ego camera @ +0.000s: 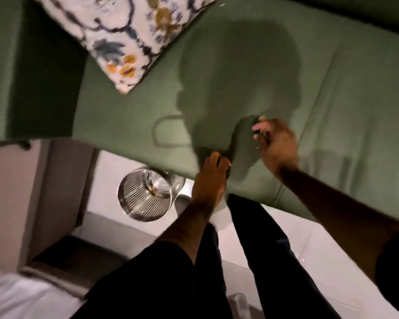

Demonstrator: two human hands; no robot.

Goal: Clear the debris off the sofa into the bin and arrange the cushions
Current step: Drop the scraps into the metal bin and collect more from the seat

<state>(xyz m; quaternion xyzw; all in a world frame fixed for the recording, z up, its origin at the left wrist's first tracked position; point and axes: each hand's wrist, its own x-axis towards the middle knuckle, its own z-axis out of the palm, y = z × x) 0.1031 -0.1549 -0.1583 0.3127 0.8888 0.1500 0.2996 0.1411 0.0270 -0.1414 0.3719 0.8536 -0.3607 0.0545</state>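
Here, at the bottom of the frame, we look down on our own dark trouser legs [258, 261] standing on a pale tiled floor [309, 245]. Our left hand [209, 180], at lower centre, rests at the front edge of the green sofa [115, 116], its fingers drawn together and pinching a fold of the seat fabric. Just left of that hand, on the floor below the sofa's edge, stands the round metal bin [145, 194], its mouth open toward us, with a few small scraps lying inside.

A little farther up and to the right, our right hand [276, 146] is over the seat, fingers curled narrowly around small pieces of debris [262, 130]; the blur keeps us from telling what the pieces are. Our shadow falls across the middle of the seat.

Farthest away, in the upper left of the frame, a white cushion [127, 35] with a blue and yellow floral print lies tilted on the seat, one corner pointing down toward the sofa's front, beside the armrest [32, 65].
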